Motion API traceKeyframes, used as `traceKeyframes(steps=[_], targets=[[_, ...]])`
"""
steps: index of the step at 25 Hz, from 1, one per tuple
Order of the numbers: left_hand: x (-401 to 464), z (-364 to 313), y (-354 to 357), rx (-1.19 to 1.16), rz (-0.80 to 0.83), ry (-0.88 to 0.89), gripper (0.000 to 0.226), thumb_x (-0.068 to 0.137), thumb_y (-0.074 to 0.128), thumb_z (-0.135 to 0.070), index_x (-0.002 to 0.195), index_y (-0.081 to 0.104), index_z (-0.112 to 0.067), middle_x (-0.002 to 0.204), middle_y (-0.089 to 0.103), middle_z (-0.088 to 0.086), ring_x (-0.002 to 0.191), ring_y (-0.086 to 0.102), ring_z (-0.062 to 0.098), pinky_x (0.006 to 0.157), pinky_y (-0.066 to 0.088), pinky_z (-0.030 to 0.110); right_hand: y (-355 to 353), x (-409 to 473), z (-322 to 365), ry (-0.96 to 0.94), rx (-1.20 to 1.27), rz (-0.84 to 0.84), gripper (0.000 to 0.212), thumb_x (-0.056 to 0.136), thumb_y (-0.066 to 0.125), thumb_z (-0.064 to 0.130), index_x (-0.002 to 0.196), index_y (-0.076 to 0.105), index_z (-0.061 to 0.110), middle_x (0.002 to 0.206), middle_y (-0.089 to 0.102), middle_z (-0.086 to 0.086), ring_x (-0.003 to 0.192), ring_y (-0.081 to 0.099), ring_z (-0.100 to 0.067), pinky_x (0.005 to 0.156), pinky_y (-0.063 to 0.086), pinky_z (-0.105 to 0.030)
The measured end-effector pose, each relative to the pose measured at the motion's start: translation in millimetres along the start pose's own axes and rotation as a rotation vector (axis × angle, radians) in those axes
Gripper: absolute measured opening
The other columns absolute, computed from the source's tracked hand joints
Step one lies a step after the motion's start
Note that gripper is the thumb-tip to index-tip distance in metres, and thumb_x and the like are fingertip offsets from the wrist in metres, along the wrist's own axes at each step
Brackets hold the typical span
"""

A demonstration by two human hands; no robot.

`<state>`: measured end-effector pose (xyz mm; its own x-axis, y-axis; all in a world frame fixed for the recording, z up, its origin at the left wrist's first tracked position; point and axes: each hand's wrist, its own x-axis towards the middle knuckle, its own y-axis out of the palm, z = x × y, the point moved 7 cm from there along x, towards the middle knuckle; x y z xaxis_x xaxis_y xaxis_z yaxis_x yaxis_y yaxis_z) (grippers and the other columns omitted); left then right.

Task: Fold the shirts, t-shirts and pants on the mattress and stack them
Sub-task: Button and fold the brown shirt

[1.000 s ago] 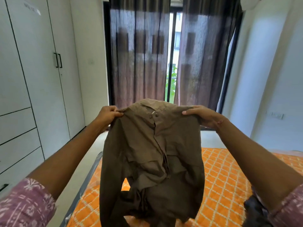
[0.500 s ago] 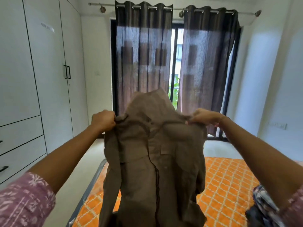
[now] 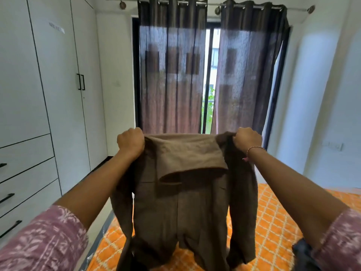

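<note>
A brown shirt [image 3: 183, 208] hangs in the air in front of me, above the mattress [image 3: 273, 227] with its orange patterned cover. My left hand [image 3: 130, 141] grips the shirt's left shoulder in a fist. My right hand [image 3: 247, 140] grips the right shoulder the same way. The collar part is flopped forward and down over the chest. Both sleeves dangle at the sides. The shirt's lower hem runs out of view at the bottom.
A dark garment [image 3: 302, 255] lies at the lower right on the mattress. White wardrobes with drawers [image 3: 39, 114] line the left wall. Dark curtains [image 3: 211, 75] cover the window straight ahead. Bare floor [image 3: 101, 212] runs along the mattress's left edge.
Both hands have stayed on the shoulders and shaken the shirt up; its collar, puffed upward half a second ago, has dropped forward over the front. The view has tilted up.
</note>
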<state>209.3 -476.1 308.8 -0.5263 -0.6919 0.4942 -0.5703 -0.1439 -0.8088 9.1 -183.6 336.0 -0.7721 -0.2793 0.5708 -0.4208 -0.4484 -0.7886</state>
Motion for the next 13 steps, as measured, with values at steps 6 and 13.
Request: traceKeyframes(steps=[6,13], targets=[[-35.6,1.7,42.6,-0.669,0.617,-0.506,0.026,0.101,0.04,-0.016,0.111,0.051,0.005,0.073,0.063,0.018,0.055,0.066,0.028,0.057,0.058,0.034,11.5,-3.8,0.9,0.071,-0.238,0.133,0.028,0.097,0.043,0.012,0.117,0.063,0.009,0.114,0.064,-0.011,0.105,0.061,-0.031,0.08,0.048,-0.035],[-31.8,-1.2,34.4,-1.138,-0.148,-0.387,0.048,0.104,0.024,-0.019,0.152,0.018,-0.025,0.127,0.054,0.015,0.103,0.058,0.028,0.094,0.045,0.036,35.2,-14.3,-26.3,0.537,0.547,0.451,0.031,0.098,0.041,0.012,0.123,0.052,-0.001,0.094,0.06,-0.018,0.093,0.062,-0.033,0.058,0.052,-0.032]])
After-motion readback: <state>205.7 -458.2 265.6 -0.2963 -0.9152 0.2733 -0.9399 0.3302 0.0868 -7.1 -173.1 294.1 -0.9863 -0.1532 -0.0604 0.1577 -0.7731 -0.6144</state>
